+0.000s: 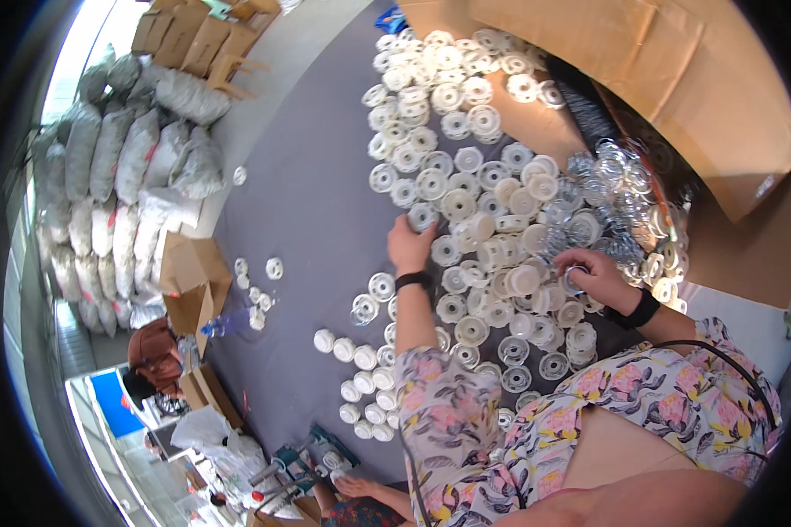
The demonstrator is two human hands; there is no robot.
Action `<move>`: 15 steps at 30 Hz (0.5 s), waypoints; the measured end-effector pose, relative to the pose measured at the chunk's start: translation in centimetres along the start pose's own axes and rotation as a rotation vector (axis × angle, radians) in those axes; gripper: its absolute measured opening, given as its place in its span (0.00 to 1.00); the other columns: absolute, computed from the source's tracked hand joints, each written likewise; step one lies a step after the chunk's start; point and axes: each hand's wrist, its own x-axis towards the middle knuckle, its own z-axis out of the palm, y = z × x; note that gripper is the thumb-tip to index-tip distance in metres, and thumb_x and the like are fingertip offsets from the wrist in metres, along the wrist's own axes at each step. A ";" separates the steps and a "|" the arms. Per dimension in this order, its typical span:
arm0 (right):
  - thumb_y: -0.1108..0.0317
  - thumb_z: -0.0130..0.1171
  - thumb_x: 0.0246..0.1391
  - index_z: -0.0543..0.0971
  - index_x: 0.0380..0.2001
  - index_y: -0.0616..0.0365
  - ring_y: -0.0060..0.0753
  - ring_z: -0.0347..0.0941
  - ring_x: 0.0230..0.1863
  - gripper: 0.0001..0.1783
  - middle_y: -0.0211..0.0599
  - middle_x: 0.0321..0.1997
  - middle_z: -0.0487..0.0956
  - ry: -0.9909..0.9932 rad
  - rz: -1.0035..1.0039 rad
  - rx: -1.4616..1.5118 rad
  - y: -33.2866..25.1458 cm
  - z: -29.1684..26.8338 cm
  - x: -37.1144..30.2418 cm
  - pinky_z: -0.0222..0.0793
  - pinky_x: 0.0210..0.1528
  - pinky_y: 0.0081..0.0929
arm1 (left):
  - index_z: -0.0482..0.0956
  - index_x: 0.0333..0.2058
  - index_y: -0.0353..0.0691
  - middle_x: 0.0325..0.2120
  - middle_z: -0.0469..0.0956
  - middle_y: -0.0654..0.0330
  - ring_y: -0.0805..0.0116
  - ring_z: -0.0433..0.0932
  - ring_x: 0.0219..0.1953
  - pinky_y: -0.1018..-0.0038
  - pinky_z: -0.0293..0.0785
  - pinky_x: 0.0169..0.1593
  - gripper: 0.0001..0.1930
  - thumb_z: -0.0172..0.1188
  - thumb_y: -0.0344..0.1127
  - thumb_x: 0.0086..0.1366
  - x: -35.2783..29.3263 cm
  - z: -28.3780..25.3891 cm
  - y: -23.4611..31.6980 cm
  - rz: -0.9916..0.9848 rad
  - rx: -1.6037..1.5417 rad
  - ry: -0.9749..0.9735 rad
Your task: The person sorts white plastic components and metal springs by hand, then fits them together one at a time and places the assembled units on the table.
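My left hand (410,244) reaches out over the grey table (308,193), thumb and fingers closed around the near edge of a white round plastic part (423,216) with a hole in its middle. Beside it spreads a large heap of similar white plastic parts (459,205). To the right, my right hand (594,277) has its fingers curled around a shiny ring-shaped piece (575,279). That piece is partly covered by the fingers. Just beyond this hand lies a tangle of silvery wire coils (593,206).
Rows of white round caps (363,382) stand left of my left forearm. A large cardboard box (642,61) fills the far right. At the lower left, another person's hand (360,488) is near a green machine (303,465). Stuffed sacks (105,176) are stacked at left.
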 end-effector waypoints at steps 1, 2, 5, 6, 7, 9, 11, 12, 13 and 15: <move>0.76 0.47 0.47 0.76 0.41 0.60 0.20 0.71 0.36 0.16 0.31 0.34 0.77 -0.039 0.016 0.036 -0.1 0.4 0.3 0.66 0.41 0.20 | 0.77 0.40 0.35 0.27 0.78 0.53 0.59 0.77 0.32 0.70 0.73 0.37 0.24 0.67 0.44 0.47 0.1 -0.8 -1.8 0.058 -0.020 -0.029; 0.77 0.46 0.48 0.76 0.41 0.61 0.20 0.71 0.37 0.16 0.31 0.34 0.77 -0.087 0.028 0.073 -0.3 0.9 0.6 0.67 0.42 0.20 | 0.78 0.39 0.34 0.26 0.78 0.54 0.64 0.77 0.30 0.73 0.72 0.35 0.22 0.66 0.43 0.48 0.3 -1.6 -4.2 0.110 -0.035 -0.050; 0.76 0.47 0.47 0.76 0.41 0.60 0.19 0.71 0.35 0.16 0.31 0.33 0.77 -0.027 -0.014 0.080 0.7 0.3 0.4 0.66 0.40 0.19 | 0.79 0.37 0.32 0.24 0.77 0.57 0.69 0.74 0.27 0.76 0.71 0.34 0.18 0.63 0.41 0.52 1.3 -1.7 -6.6 -0.054 -0.598 -0.260; 0.75 0.48 0.46 0.76 0.41 0.59 0.18 0.70 0.33 0.17 0.31 0.32 0.77 -0.009 -0.057 0.066 0.7 0.4 0.3 0.66 0.38 0.19 | 0.79 0.37 0.31 0.25 0.77 0.56 0.68 0.75 0.27 0.74 0.71 0.34 0.17 0.61 0.40 0.54 1.5 -2.5 -7.8 -0.179 -0.640 -0.284; 0.75 0.48 0.46 0.76 0.41 0.59 0.18 0.70 0.33 0.17 0.31 0.32 0.77 -0.002 -0.054 0.063 0.5 0.6 0.3 0.66 0.38 0.19 | 0.78 0.37 0.30 0.25 0.78 0.56 0.66 0.75 0.28 0.73 0.71 0.35 0.16 0.59 0.39 0.55 1.6 -2.6 -8.5 -0.305 -0.686 -0.306; 0.76 0.47 0.46 0.76 0.41 0.59 0.19 0.71 0.34 0.16 0.31 0.32 0.77 -0.010 -0.032 0.066 0.0 0.9 0.3 0.66 0.38 0.19 | 0.78 0.36 0.30 0.24 0.78 0.55 0.63 0.76 0.29 0.71 0.72 0.36 0.16 0.58 0.38 0.56 1.3 -2.1 -9.3 -0.253 -0.427 -0.082; 0.76 0.48 0.47 0.76 0.41 0.59 0.20 0.71 0.34 0.16 0.31 0.32 0.77 -0.012 -0.030 0.057 -0.1 1.5 0.4 0.67 0.39 0.20 | 0.75 0.42 0.30 0.35 0.78 0.51 0.54 0.77 0.38 0.66 0.71 0.44 0.18 0.58 0.38 0.55 1.3 -2.3 -9.3 -0.178 -0.146 0.179; 0.76 0.48 0.47 0.76 0.41 0.59 0.21 0.72 0.34 0.16 0.32 0.32 0.78 0.008 -0.015 0.037 0.2 1.3 0.4 0.67 0.39 0.20 | 0.75 0.42 0.30 0.35 0.78 0.51 0.54 0.77 0.38 0.66 0.71 0.44 0.18 0.58 0.38 0.55 1.8 -1.2 -7.4 -0.164 -0.158 0.161; 0.76 0.48 0.47 0.76 0.41 0.59 0.21 0.72 0.34 0.16 0.32 0.32 0.78 0.031 -0.005 0.030 0.4 1.2 0.3 0.67 0.39 0.20 | 0.73 0.45 0.32 0.41 0.74 0.49 0.52 0.75 0.42 0.64 0.69 0.47 0.21 0.60 0.38 0.54 2.4 0.0 -5.2 0.068 -0.110 0.307; 0.76 0.48 0.47 0.76 0.41 0.59 0.21 0.72 0.34 0.16 0.33 0.32 0.78 0.018 -0.051 -0.009 0.2 1.6 0.4 0.68 0.39 0.21 | 0.70 0.47 0.33 0.48 0.70 0.48 0.51 0.73 0.46 0.63 0.68 0.50 0.25 0.62 0.39 0.53 3.1 0.6 -3.3 0.287 -0.050 0.474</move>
